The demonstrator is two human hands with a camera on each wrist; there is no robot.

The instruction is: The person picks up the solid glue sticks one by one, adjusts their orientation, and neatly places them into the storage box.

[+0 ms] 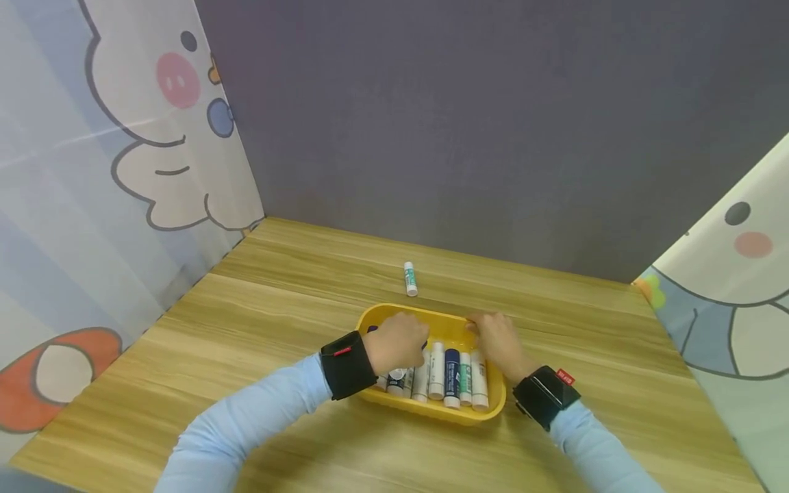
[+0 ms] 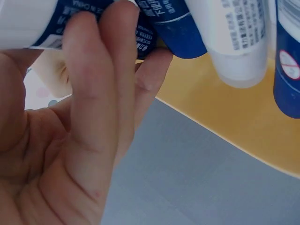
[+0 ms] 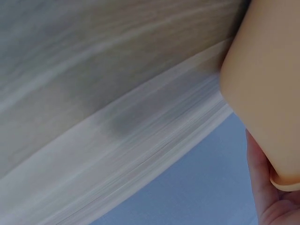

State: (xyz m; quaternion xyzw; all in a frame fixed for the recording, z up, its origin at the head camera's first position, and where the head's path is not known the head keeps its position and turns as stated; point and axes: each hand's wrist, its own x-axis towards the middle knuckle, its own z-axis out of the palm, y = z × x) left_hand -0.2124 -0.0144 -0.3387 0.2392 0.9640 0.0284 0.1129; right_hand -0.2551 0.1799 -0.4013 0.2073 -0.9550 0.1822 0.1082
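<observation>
A yellow plastic basket (image 1: 433,412) holds several glue sticks, some white, some navy blue with white, one with a green label (image 1: 465,380). Over the basket's left half, my left hand (image 1: 397,340) pinches a navy-and-white glue stick (image 2: 51,21) between thumb and fingers; from above, the hand covers most of it. Beside those fingers, in the left wrist view, lie another blue glue stick (image 2: 180,35) and a white one (image 2: 236,47). My right hand (image 1: 501,346) grips the basket's right end at the rim, its thumb on the outside in the right wrist view.
A single white glue stick with a green label (image 1: 410,279) lies on the wood-grain table (image 1: 296,287) behind the basket. A dark grey panel (image 1: 481,137) closes off the back, and cartoon-printed curtains (image 1: 123,205) hang at both sides.
</observation>
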